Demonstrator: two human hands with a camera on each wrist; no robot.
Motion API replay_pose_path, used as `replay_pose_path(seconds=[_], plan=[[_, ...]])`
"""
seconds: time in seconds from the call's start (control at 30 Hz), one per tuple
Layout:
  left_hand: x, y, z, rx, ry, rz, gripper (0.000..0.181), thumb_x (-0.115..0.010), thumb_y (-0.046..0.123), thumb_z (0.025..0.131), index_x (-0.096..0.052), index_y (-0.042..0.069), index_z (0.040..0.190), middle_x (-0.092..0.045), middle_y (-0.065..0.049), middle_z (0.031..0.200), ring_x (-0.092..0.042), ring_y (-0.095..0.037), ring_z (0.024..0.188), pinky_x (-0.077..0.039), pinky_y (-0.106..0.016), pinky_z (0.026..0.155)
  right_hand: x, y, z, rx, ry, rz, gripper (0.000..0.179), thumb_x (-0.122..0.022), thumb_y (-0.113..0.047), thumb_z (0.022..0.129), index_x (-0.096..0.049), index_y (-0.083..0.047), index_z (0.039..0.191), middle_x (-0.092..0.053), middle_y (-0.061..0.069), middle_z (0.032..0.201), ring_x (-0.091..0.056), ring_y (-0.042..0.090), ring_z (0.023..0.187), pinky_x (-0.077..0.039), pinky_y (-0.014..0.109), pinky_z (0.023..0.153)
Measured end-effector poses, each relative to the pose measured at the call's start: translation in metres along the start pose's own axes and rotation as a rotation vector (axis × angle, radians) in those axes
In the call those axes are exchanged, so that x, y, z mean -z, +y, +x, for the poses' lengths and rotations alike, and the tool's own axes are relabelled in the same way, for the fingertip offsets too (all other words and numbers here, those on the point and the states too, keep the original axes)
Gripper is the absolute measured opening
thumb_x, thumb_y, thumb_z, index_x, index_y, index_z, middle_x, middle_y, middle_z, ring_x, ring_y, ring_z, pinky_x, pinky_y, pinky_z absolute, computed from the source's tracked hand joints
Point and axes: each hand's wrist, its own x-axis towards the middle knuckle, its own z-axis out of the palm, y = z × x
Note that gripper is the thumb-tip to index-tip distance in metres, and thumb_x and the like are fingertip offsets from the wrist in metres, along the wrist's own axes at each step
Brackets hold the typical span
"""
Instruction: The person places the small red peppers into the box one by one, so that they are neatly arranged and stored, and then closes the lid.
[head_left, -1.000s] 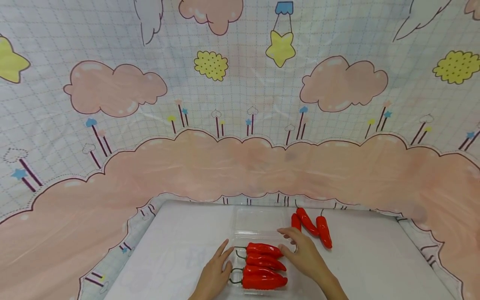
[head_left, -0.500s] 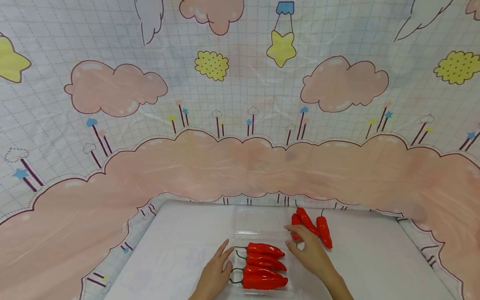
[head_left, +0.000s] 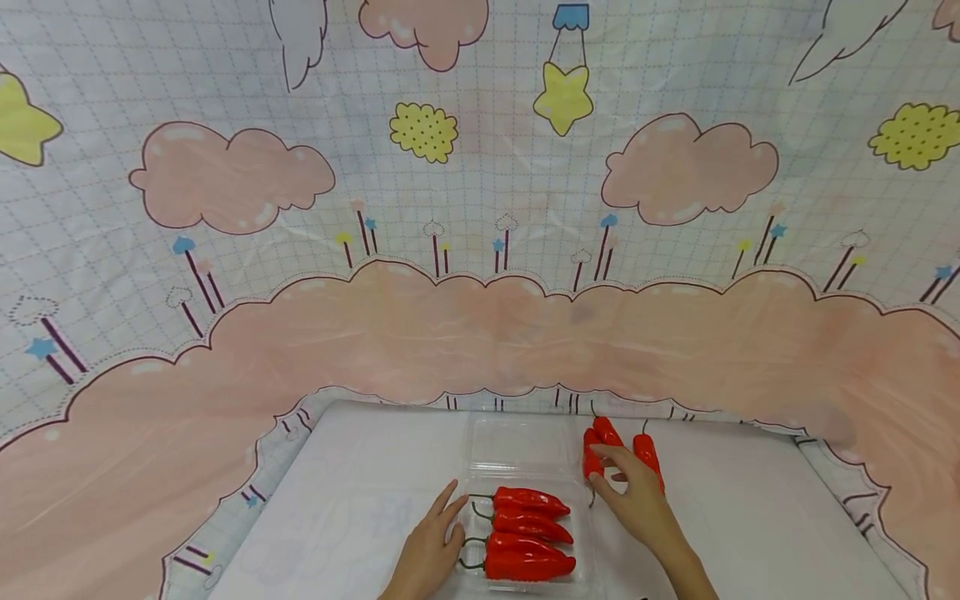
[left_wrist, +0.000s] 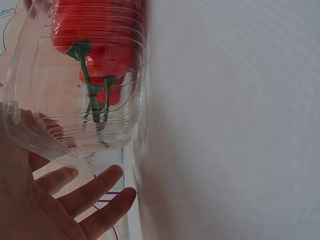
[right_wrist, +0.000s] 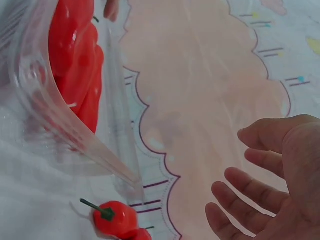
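Note:
A clear plastic clamshell box (head_left: 587,567) holds several red peppers (head_left: 529,567), laid side by side with their green stems to the left. My left hand (head_left: 429,546) is at the box's left wall; in the left wrist view its fingers (left_wrist: 92,192) are spread and straight beside the clear wall. Over a loose red pepper (head_left: 589,458) right of the box, my right hand (head_left: 633,500) hovers with thumb and forefinger apart. The right wrist view shows those fingers (right_wrist: 250,190) loosely bent with nothing between them, and that pepper (right_wrist: 116,219) lies lower left.
The box's clear lid (head_left: 519,442) lies folded back behind it. Two more loose red peppers, one (head_left: 607,430) close behind and one (head_left: 643,450) to the right, lie near my right hand. Cloud-patterned cloth (head_left: 480,333) rises behind the white table (head_left: 337,483).
My right hand has left the rearmost pepper in the box and moved right to the loose pepper. My left hand has stayed at the box's left side.

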Motion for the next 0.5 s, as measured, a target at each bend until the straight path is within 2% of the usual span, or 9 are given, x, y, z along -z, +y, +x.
replay_pose_path(seconds=[0.17,0.37,0.5], plan=[[-0.001,-0.001,0.0,0.0,-0.001,-0.002,0.039,-0.057,0.015,0.094,-0.061,0.012,0.133,-0.045,-0.004,0.154,-0.061,-0.029,0.121,-0.052,-0.051,0.095,0.008,0.009,0.0,0.035,0.069,0.008,0.041,-0.072,-0.008,0.086,-0.063,-0.007,0.126,-0.069,0.008,0.119,-0.066,0.028,0.104,-0.057,0.044,0.087],[-0.001,-0.002,0.0,0.005,0.004,0.0,0.039,-0.057,0.015,0.094,-0.062,0.013,0.133,-0.045,-0.004,0.154,-0.061,-0.029,0.122,-0.052,-0.05,0.096,0.015,0.017,0.001,0.027,0.095,-0.012,0.04,-0.071,-0.006,0.087,-0.064,-0.008,0.126,-0.069,0.01,0.118,-0.067,0.027,0.1,-0.059,0.044,0.084],[-0.002,-0.002,0.0,0.011,0.003,-0.001,0.039,-0.057,0.015,0.094,-0.062,0.013,0.133,-0.044,-0.003,0.154,-0.061,-0.029,0.122,-0.052,-0.051,0.096,0.019,0.023,0.003,0.011,0.131,0.0,0.038,-0.071,-0.005,0.086,-0.064,-0.006,0.124,-0.069,0.013,0.116,-0.068,0.028,0.098,-0.059,0.031,0.08]])
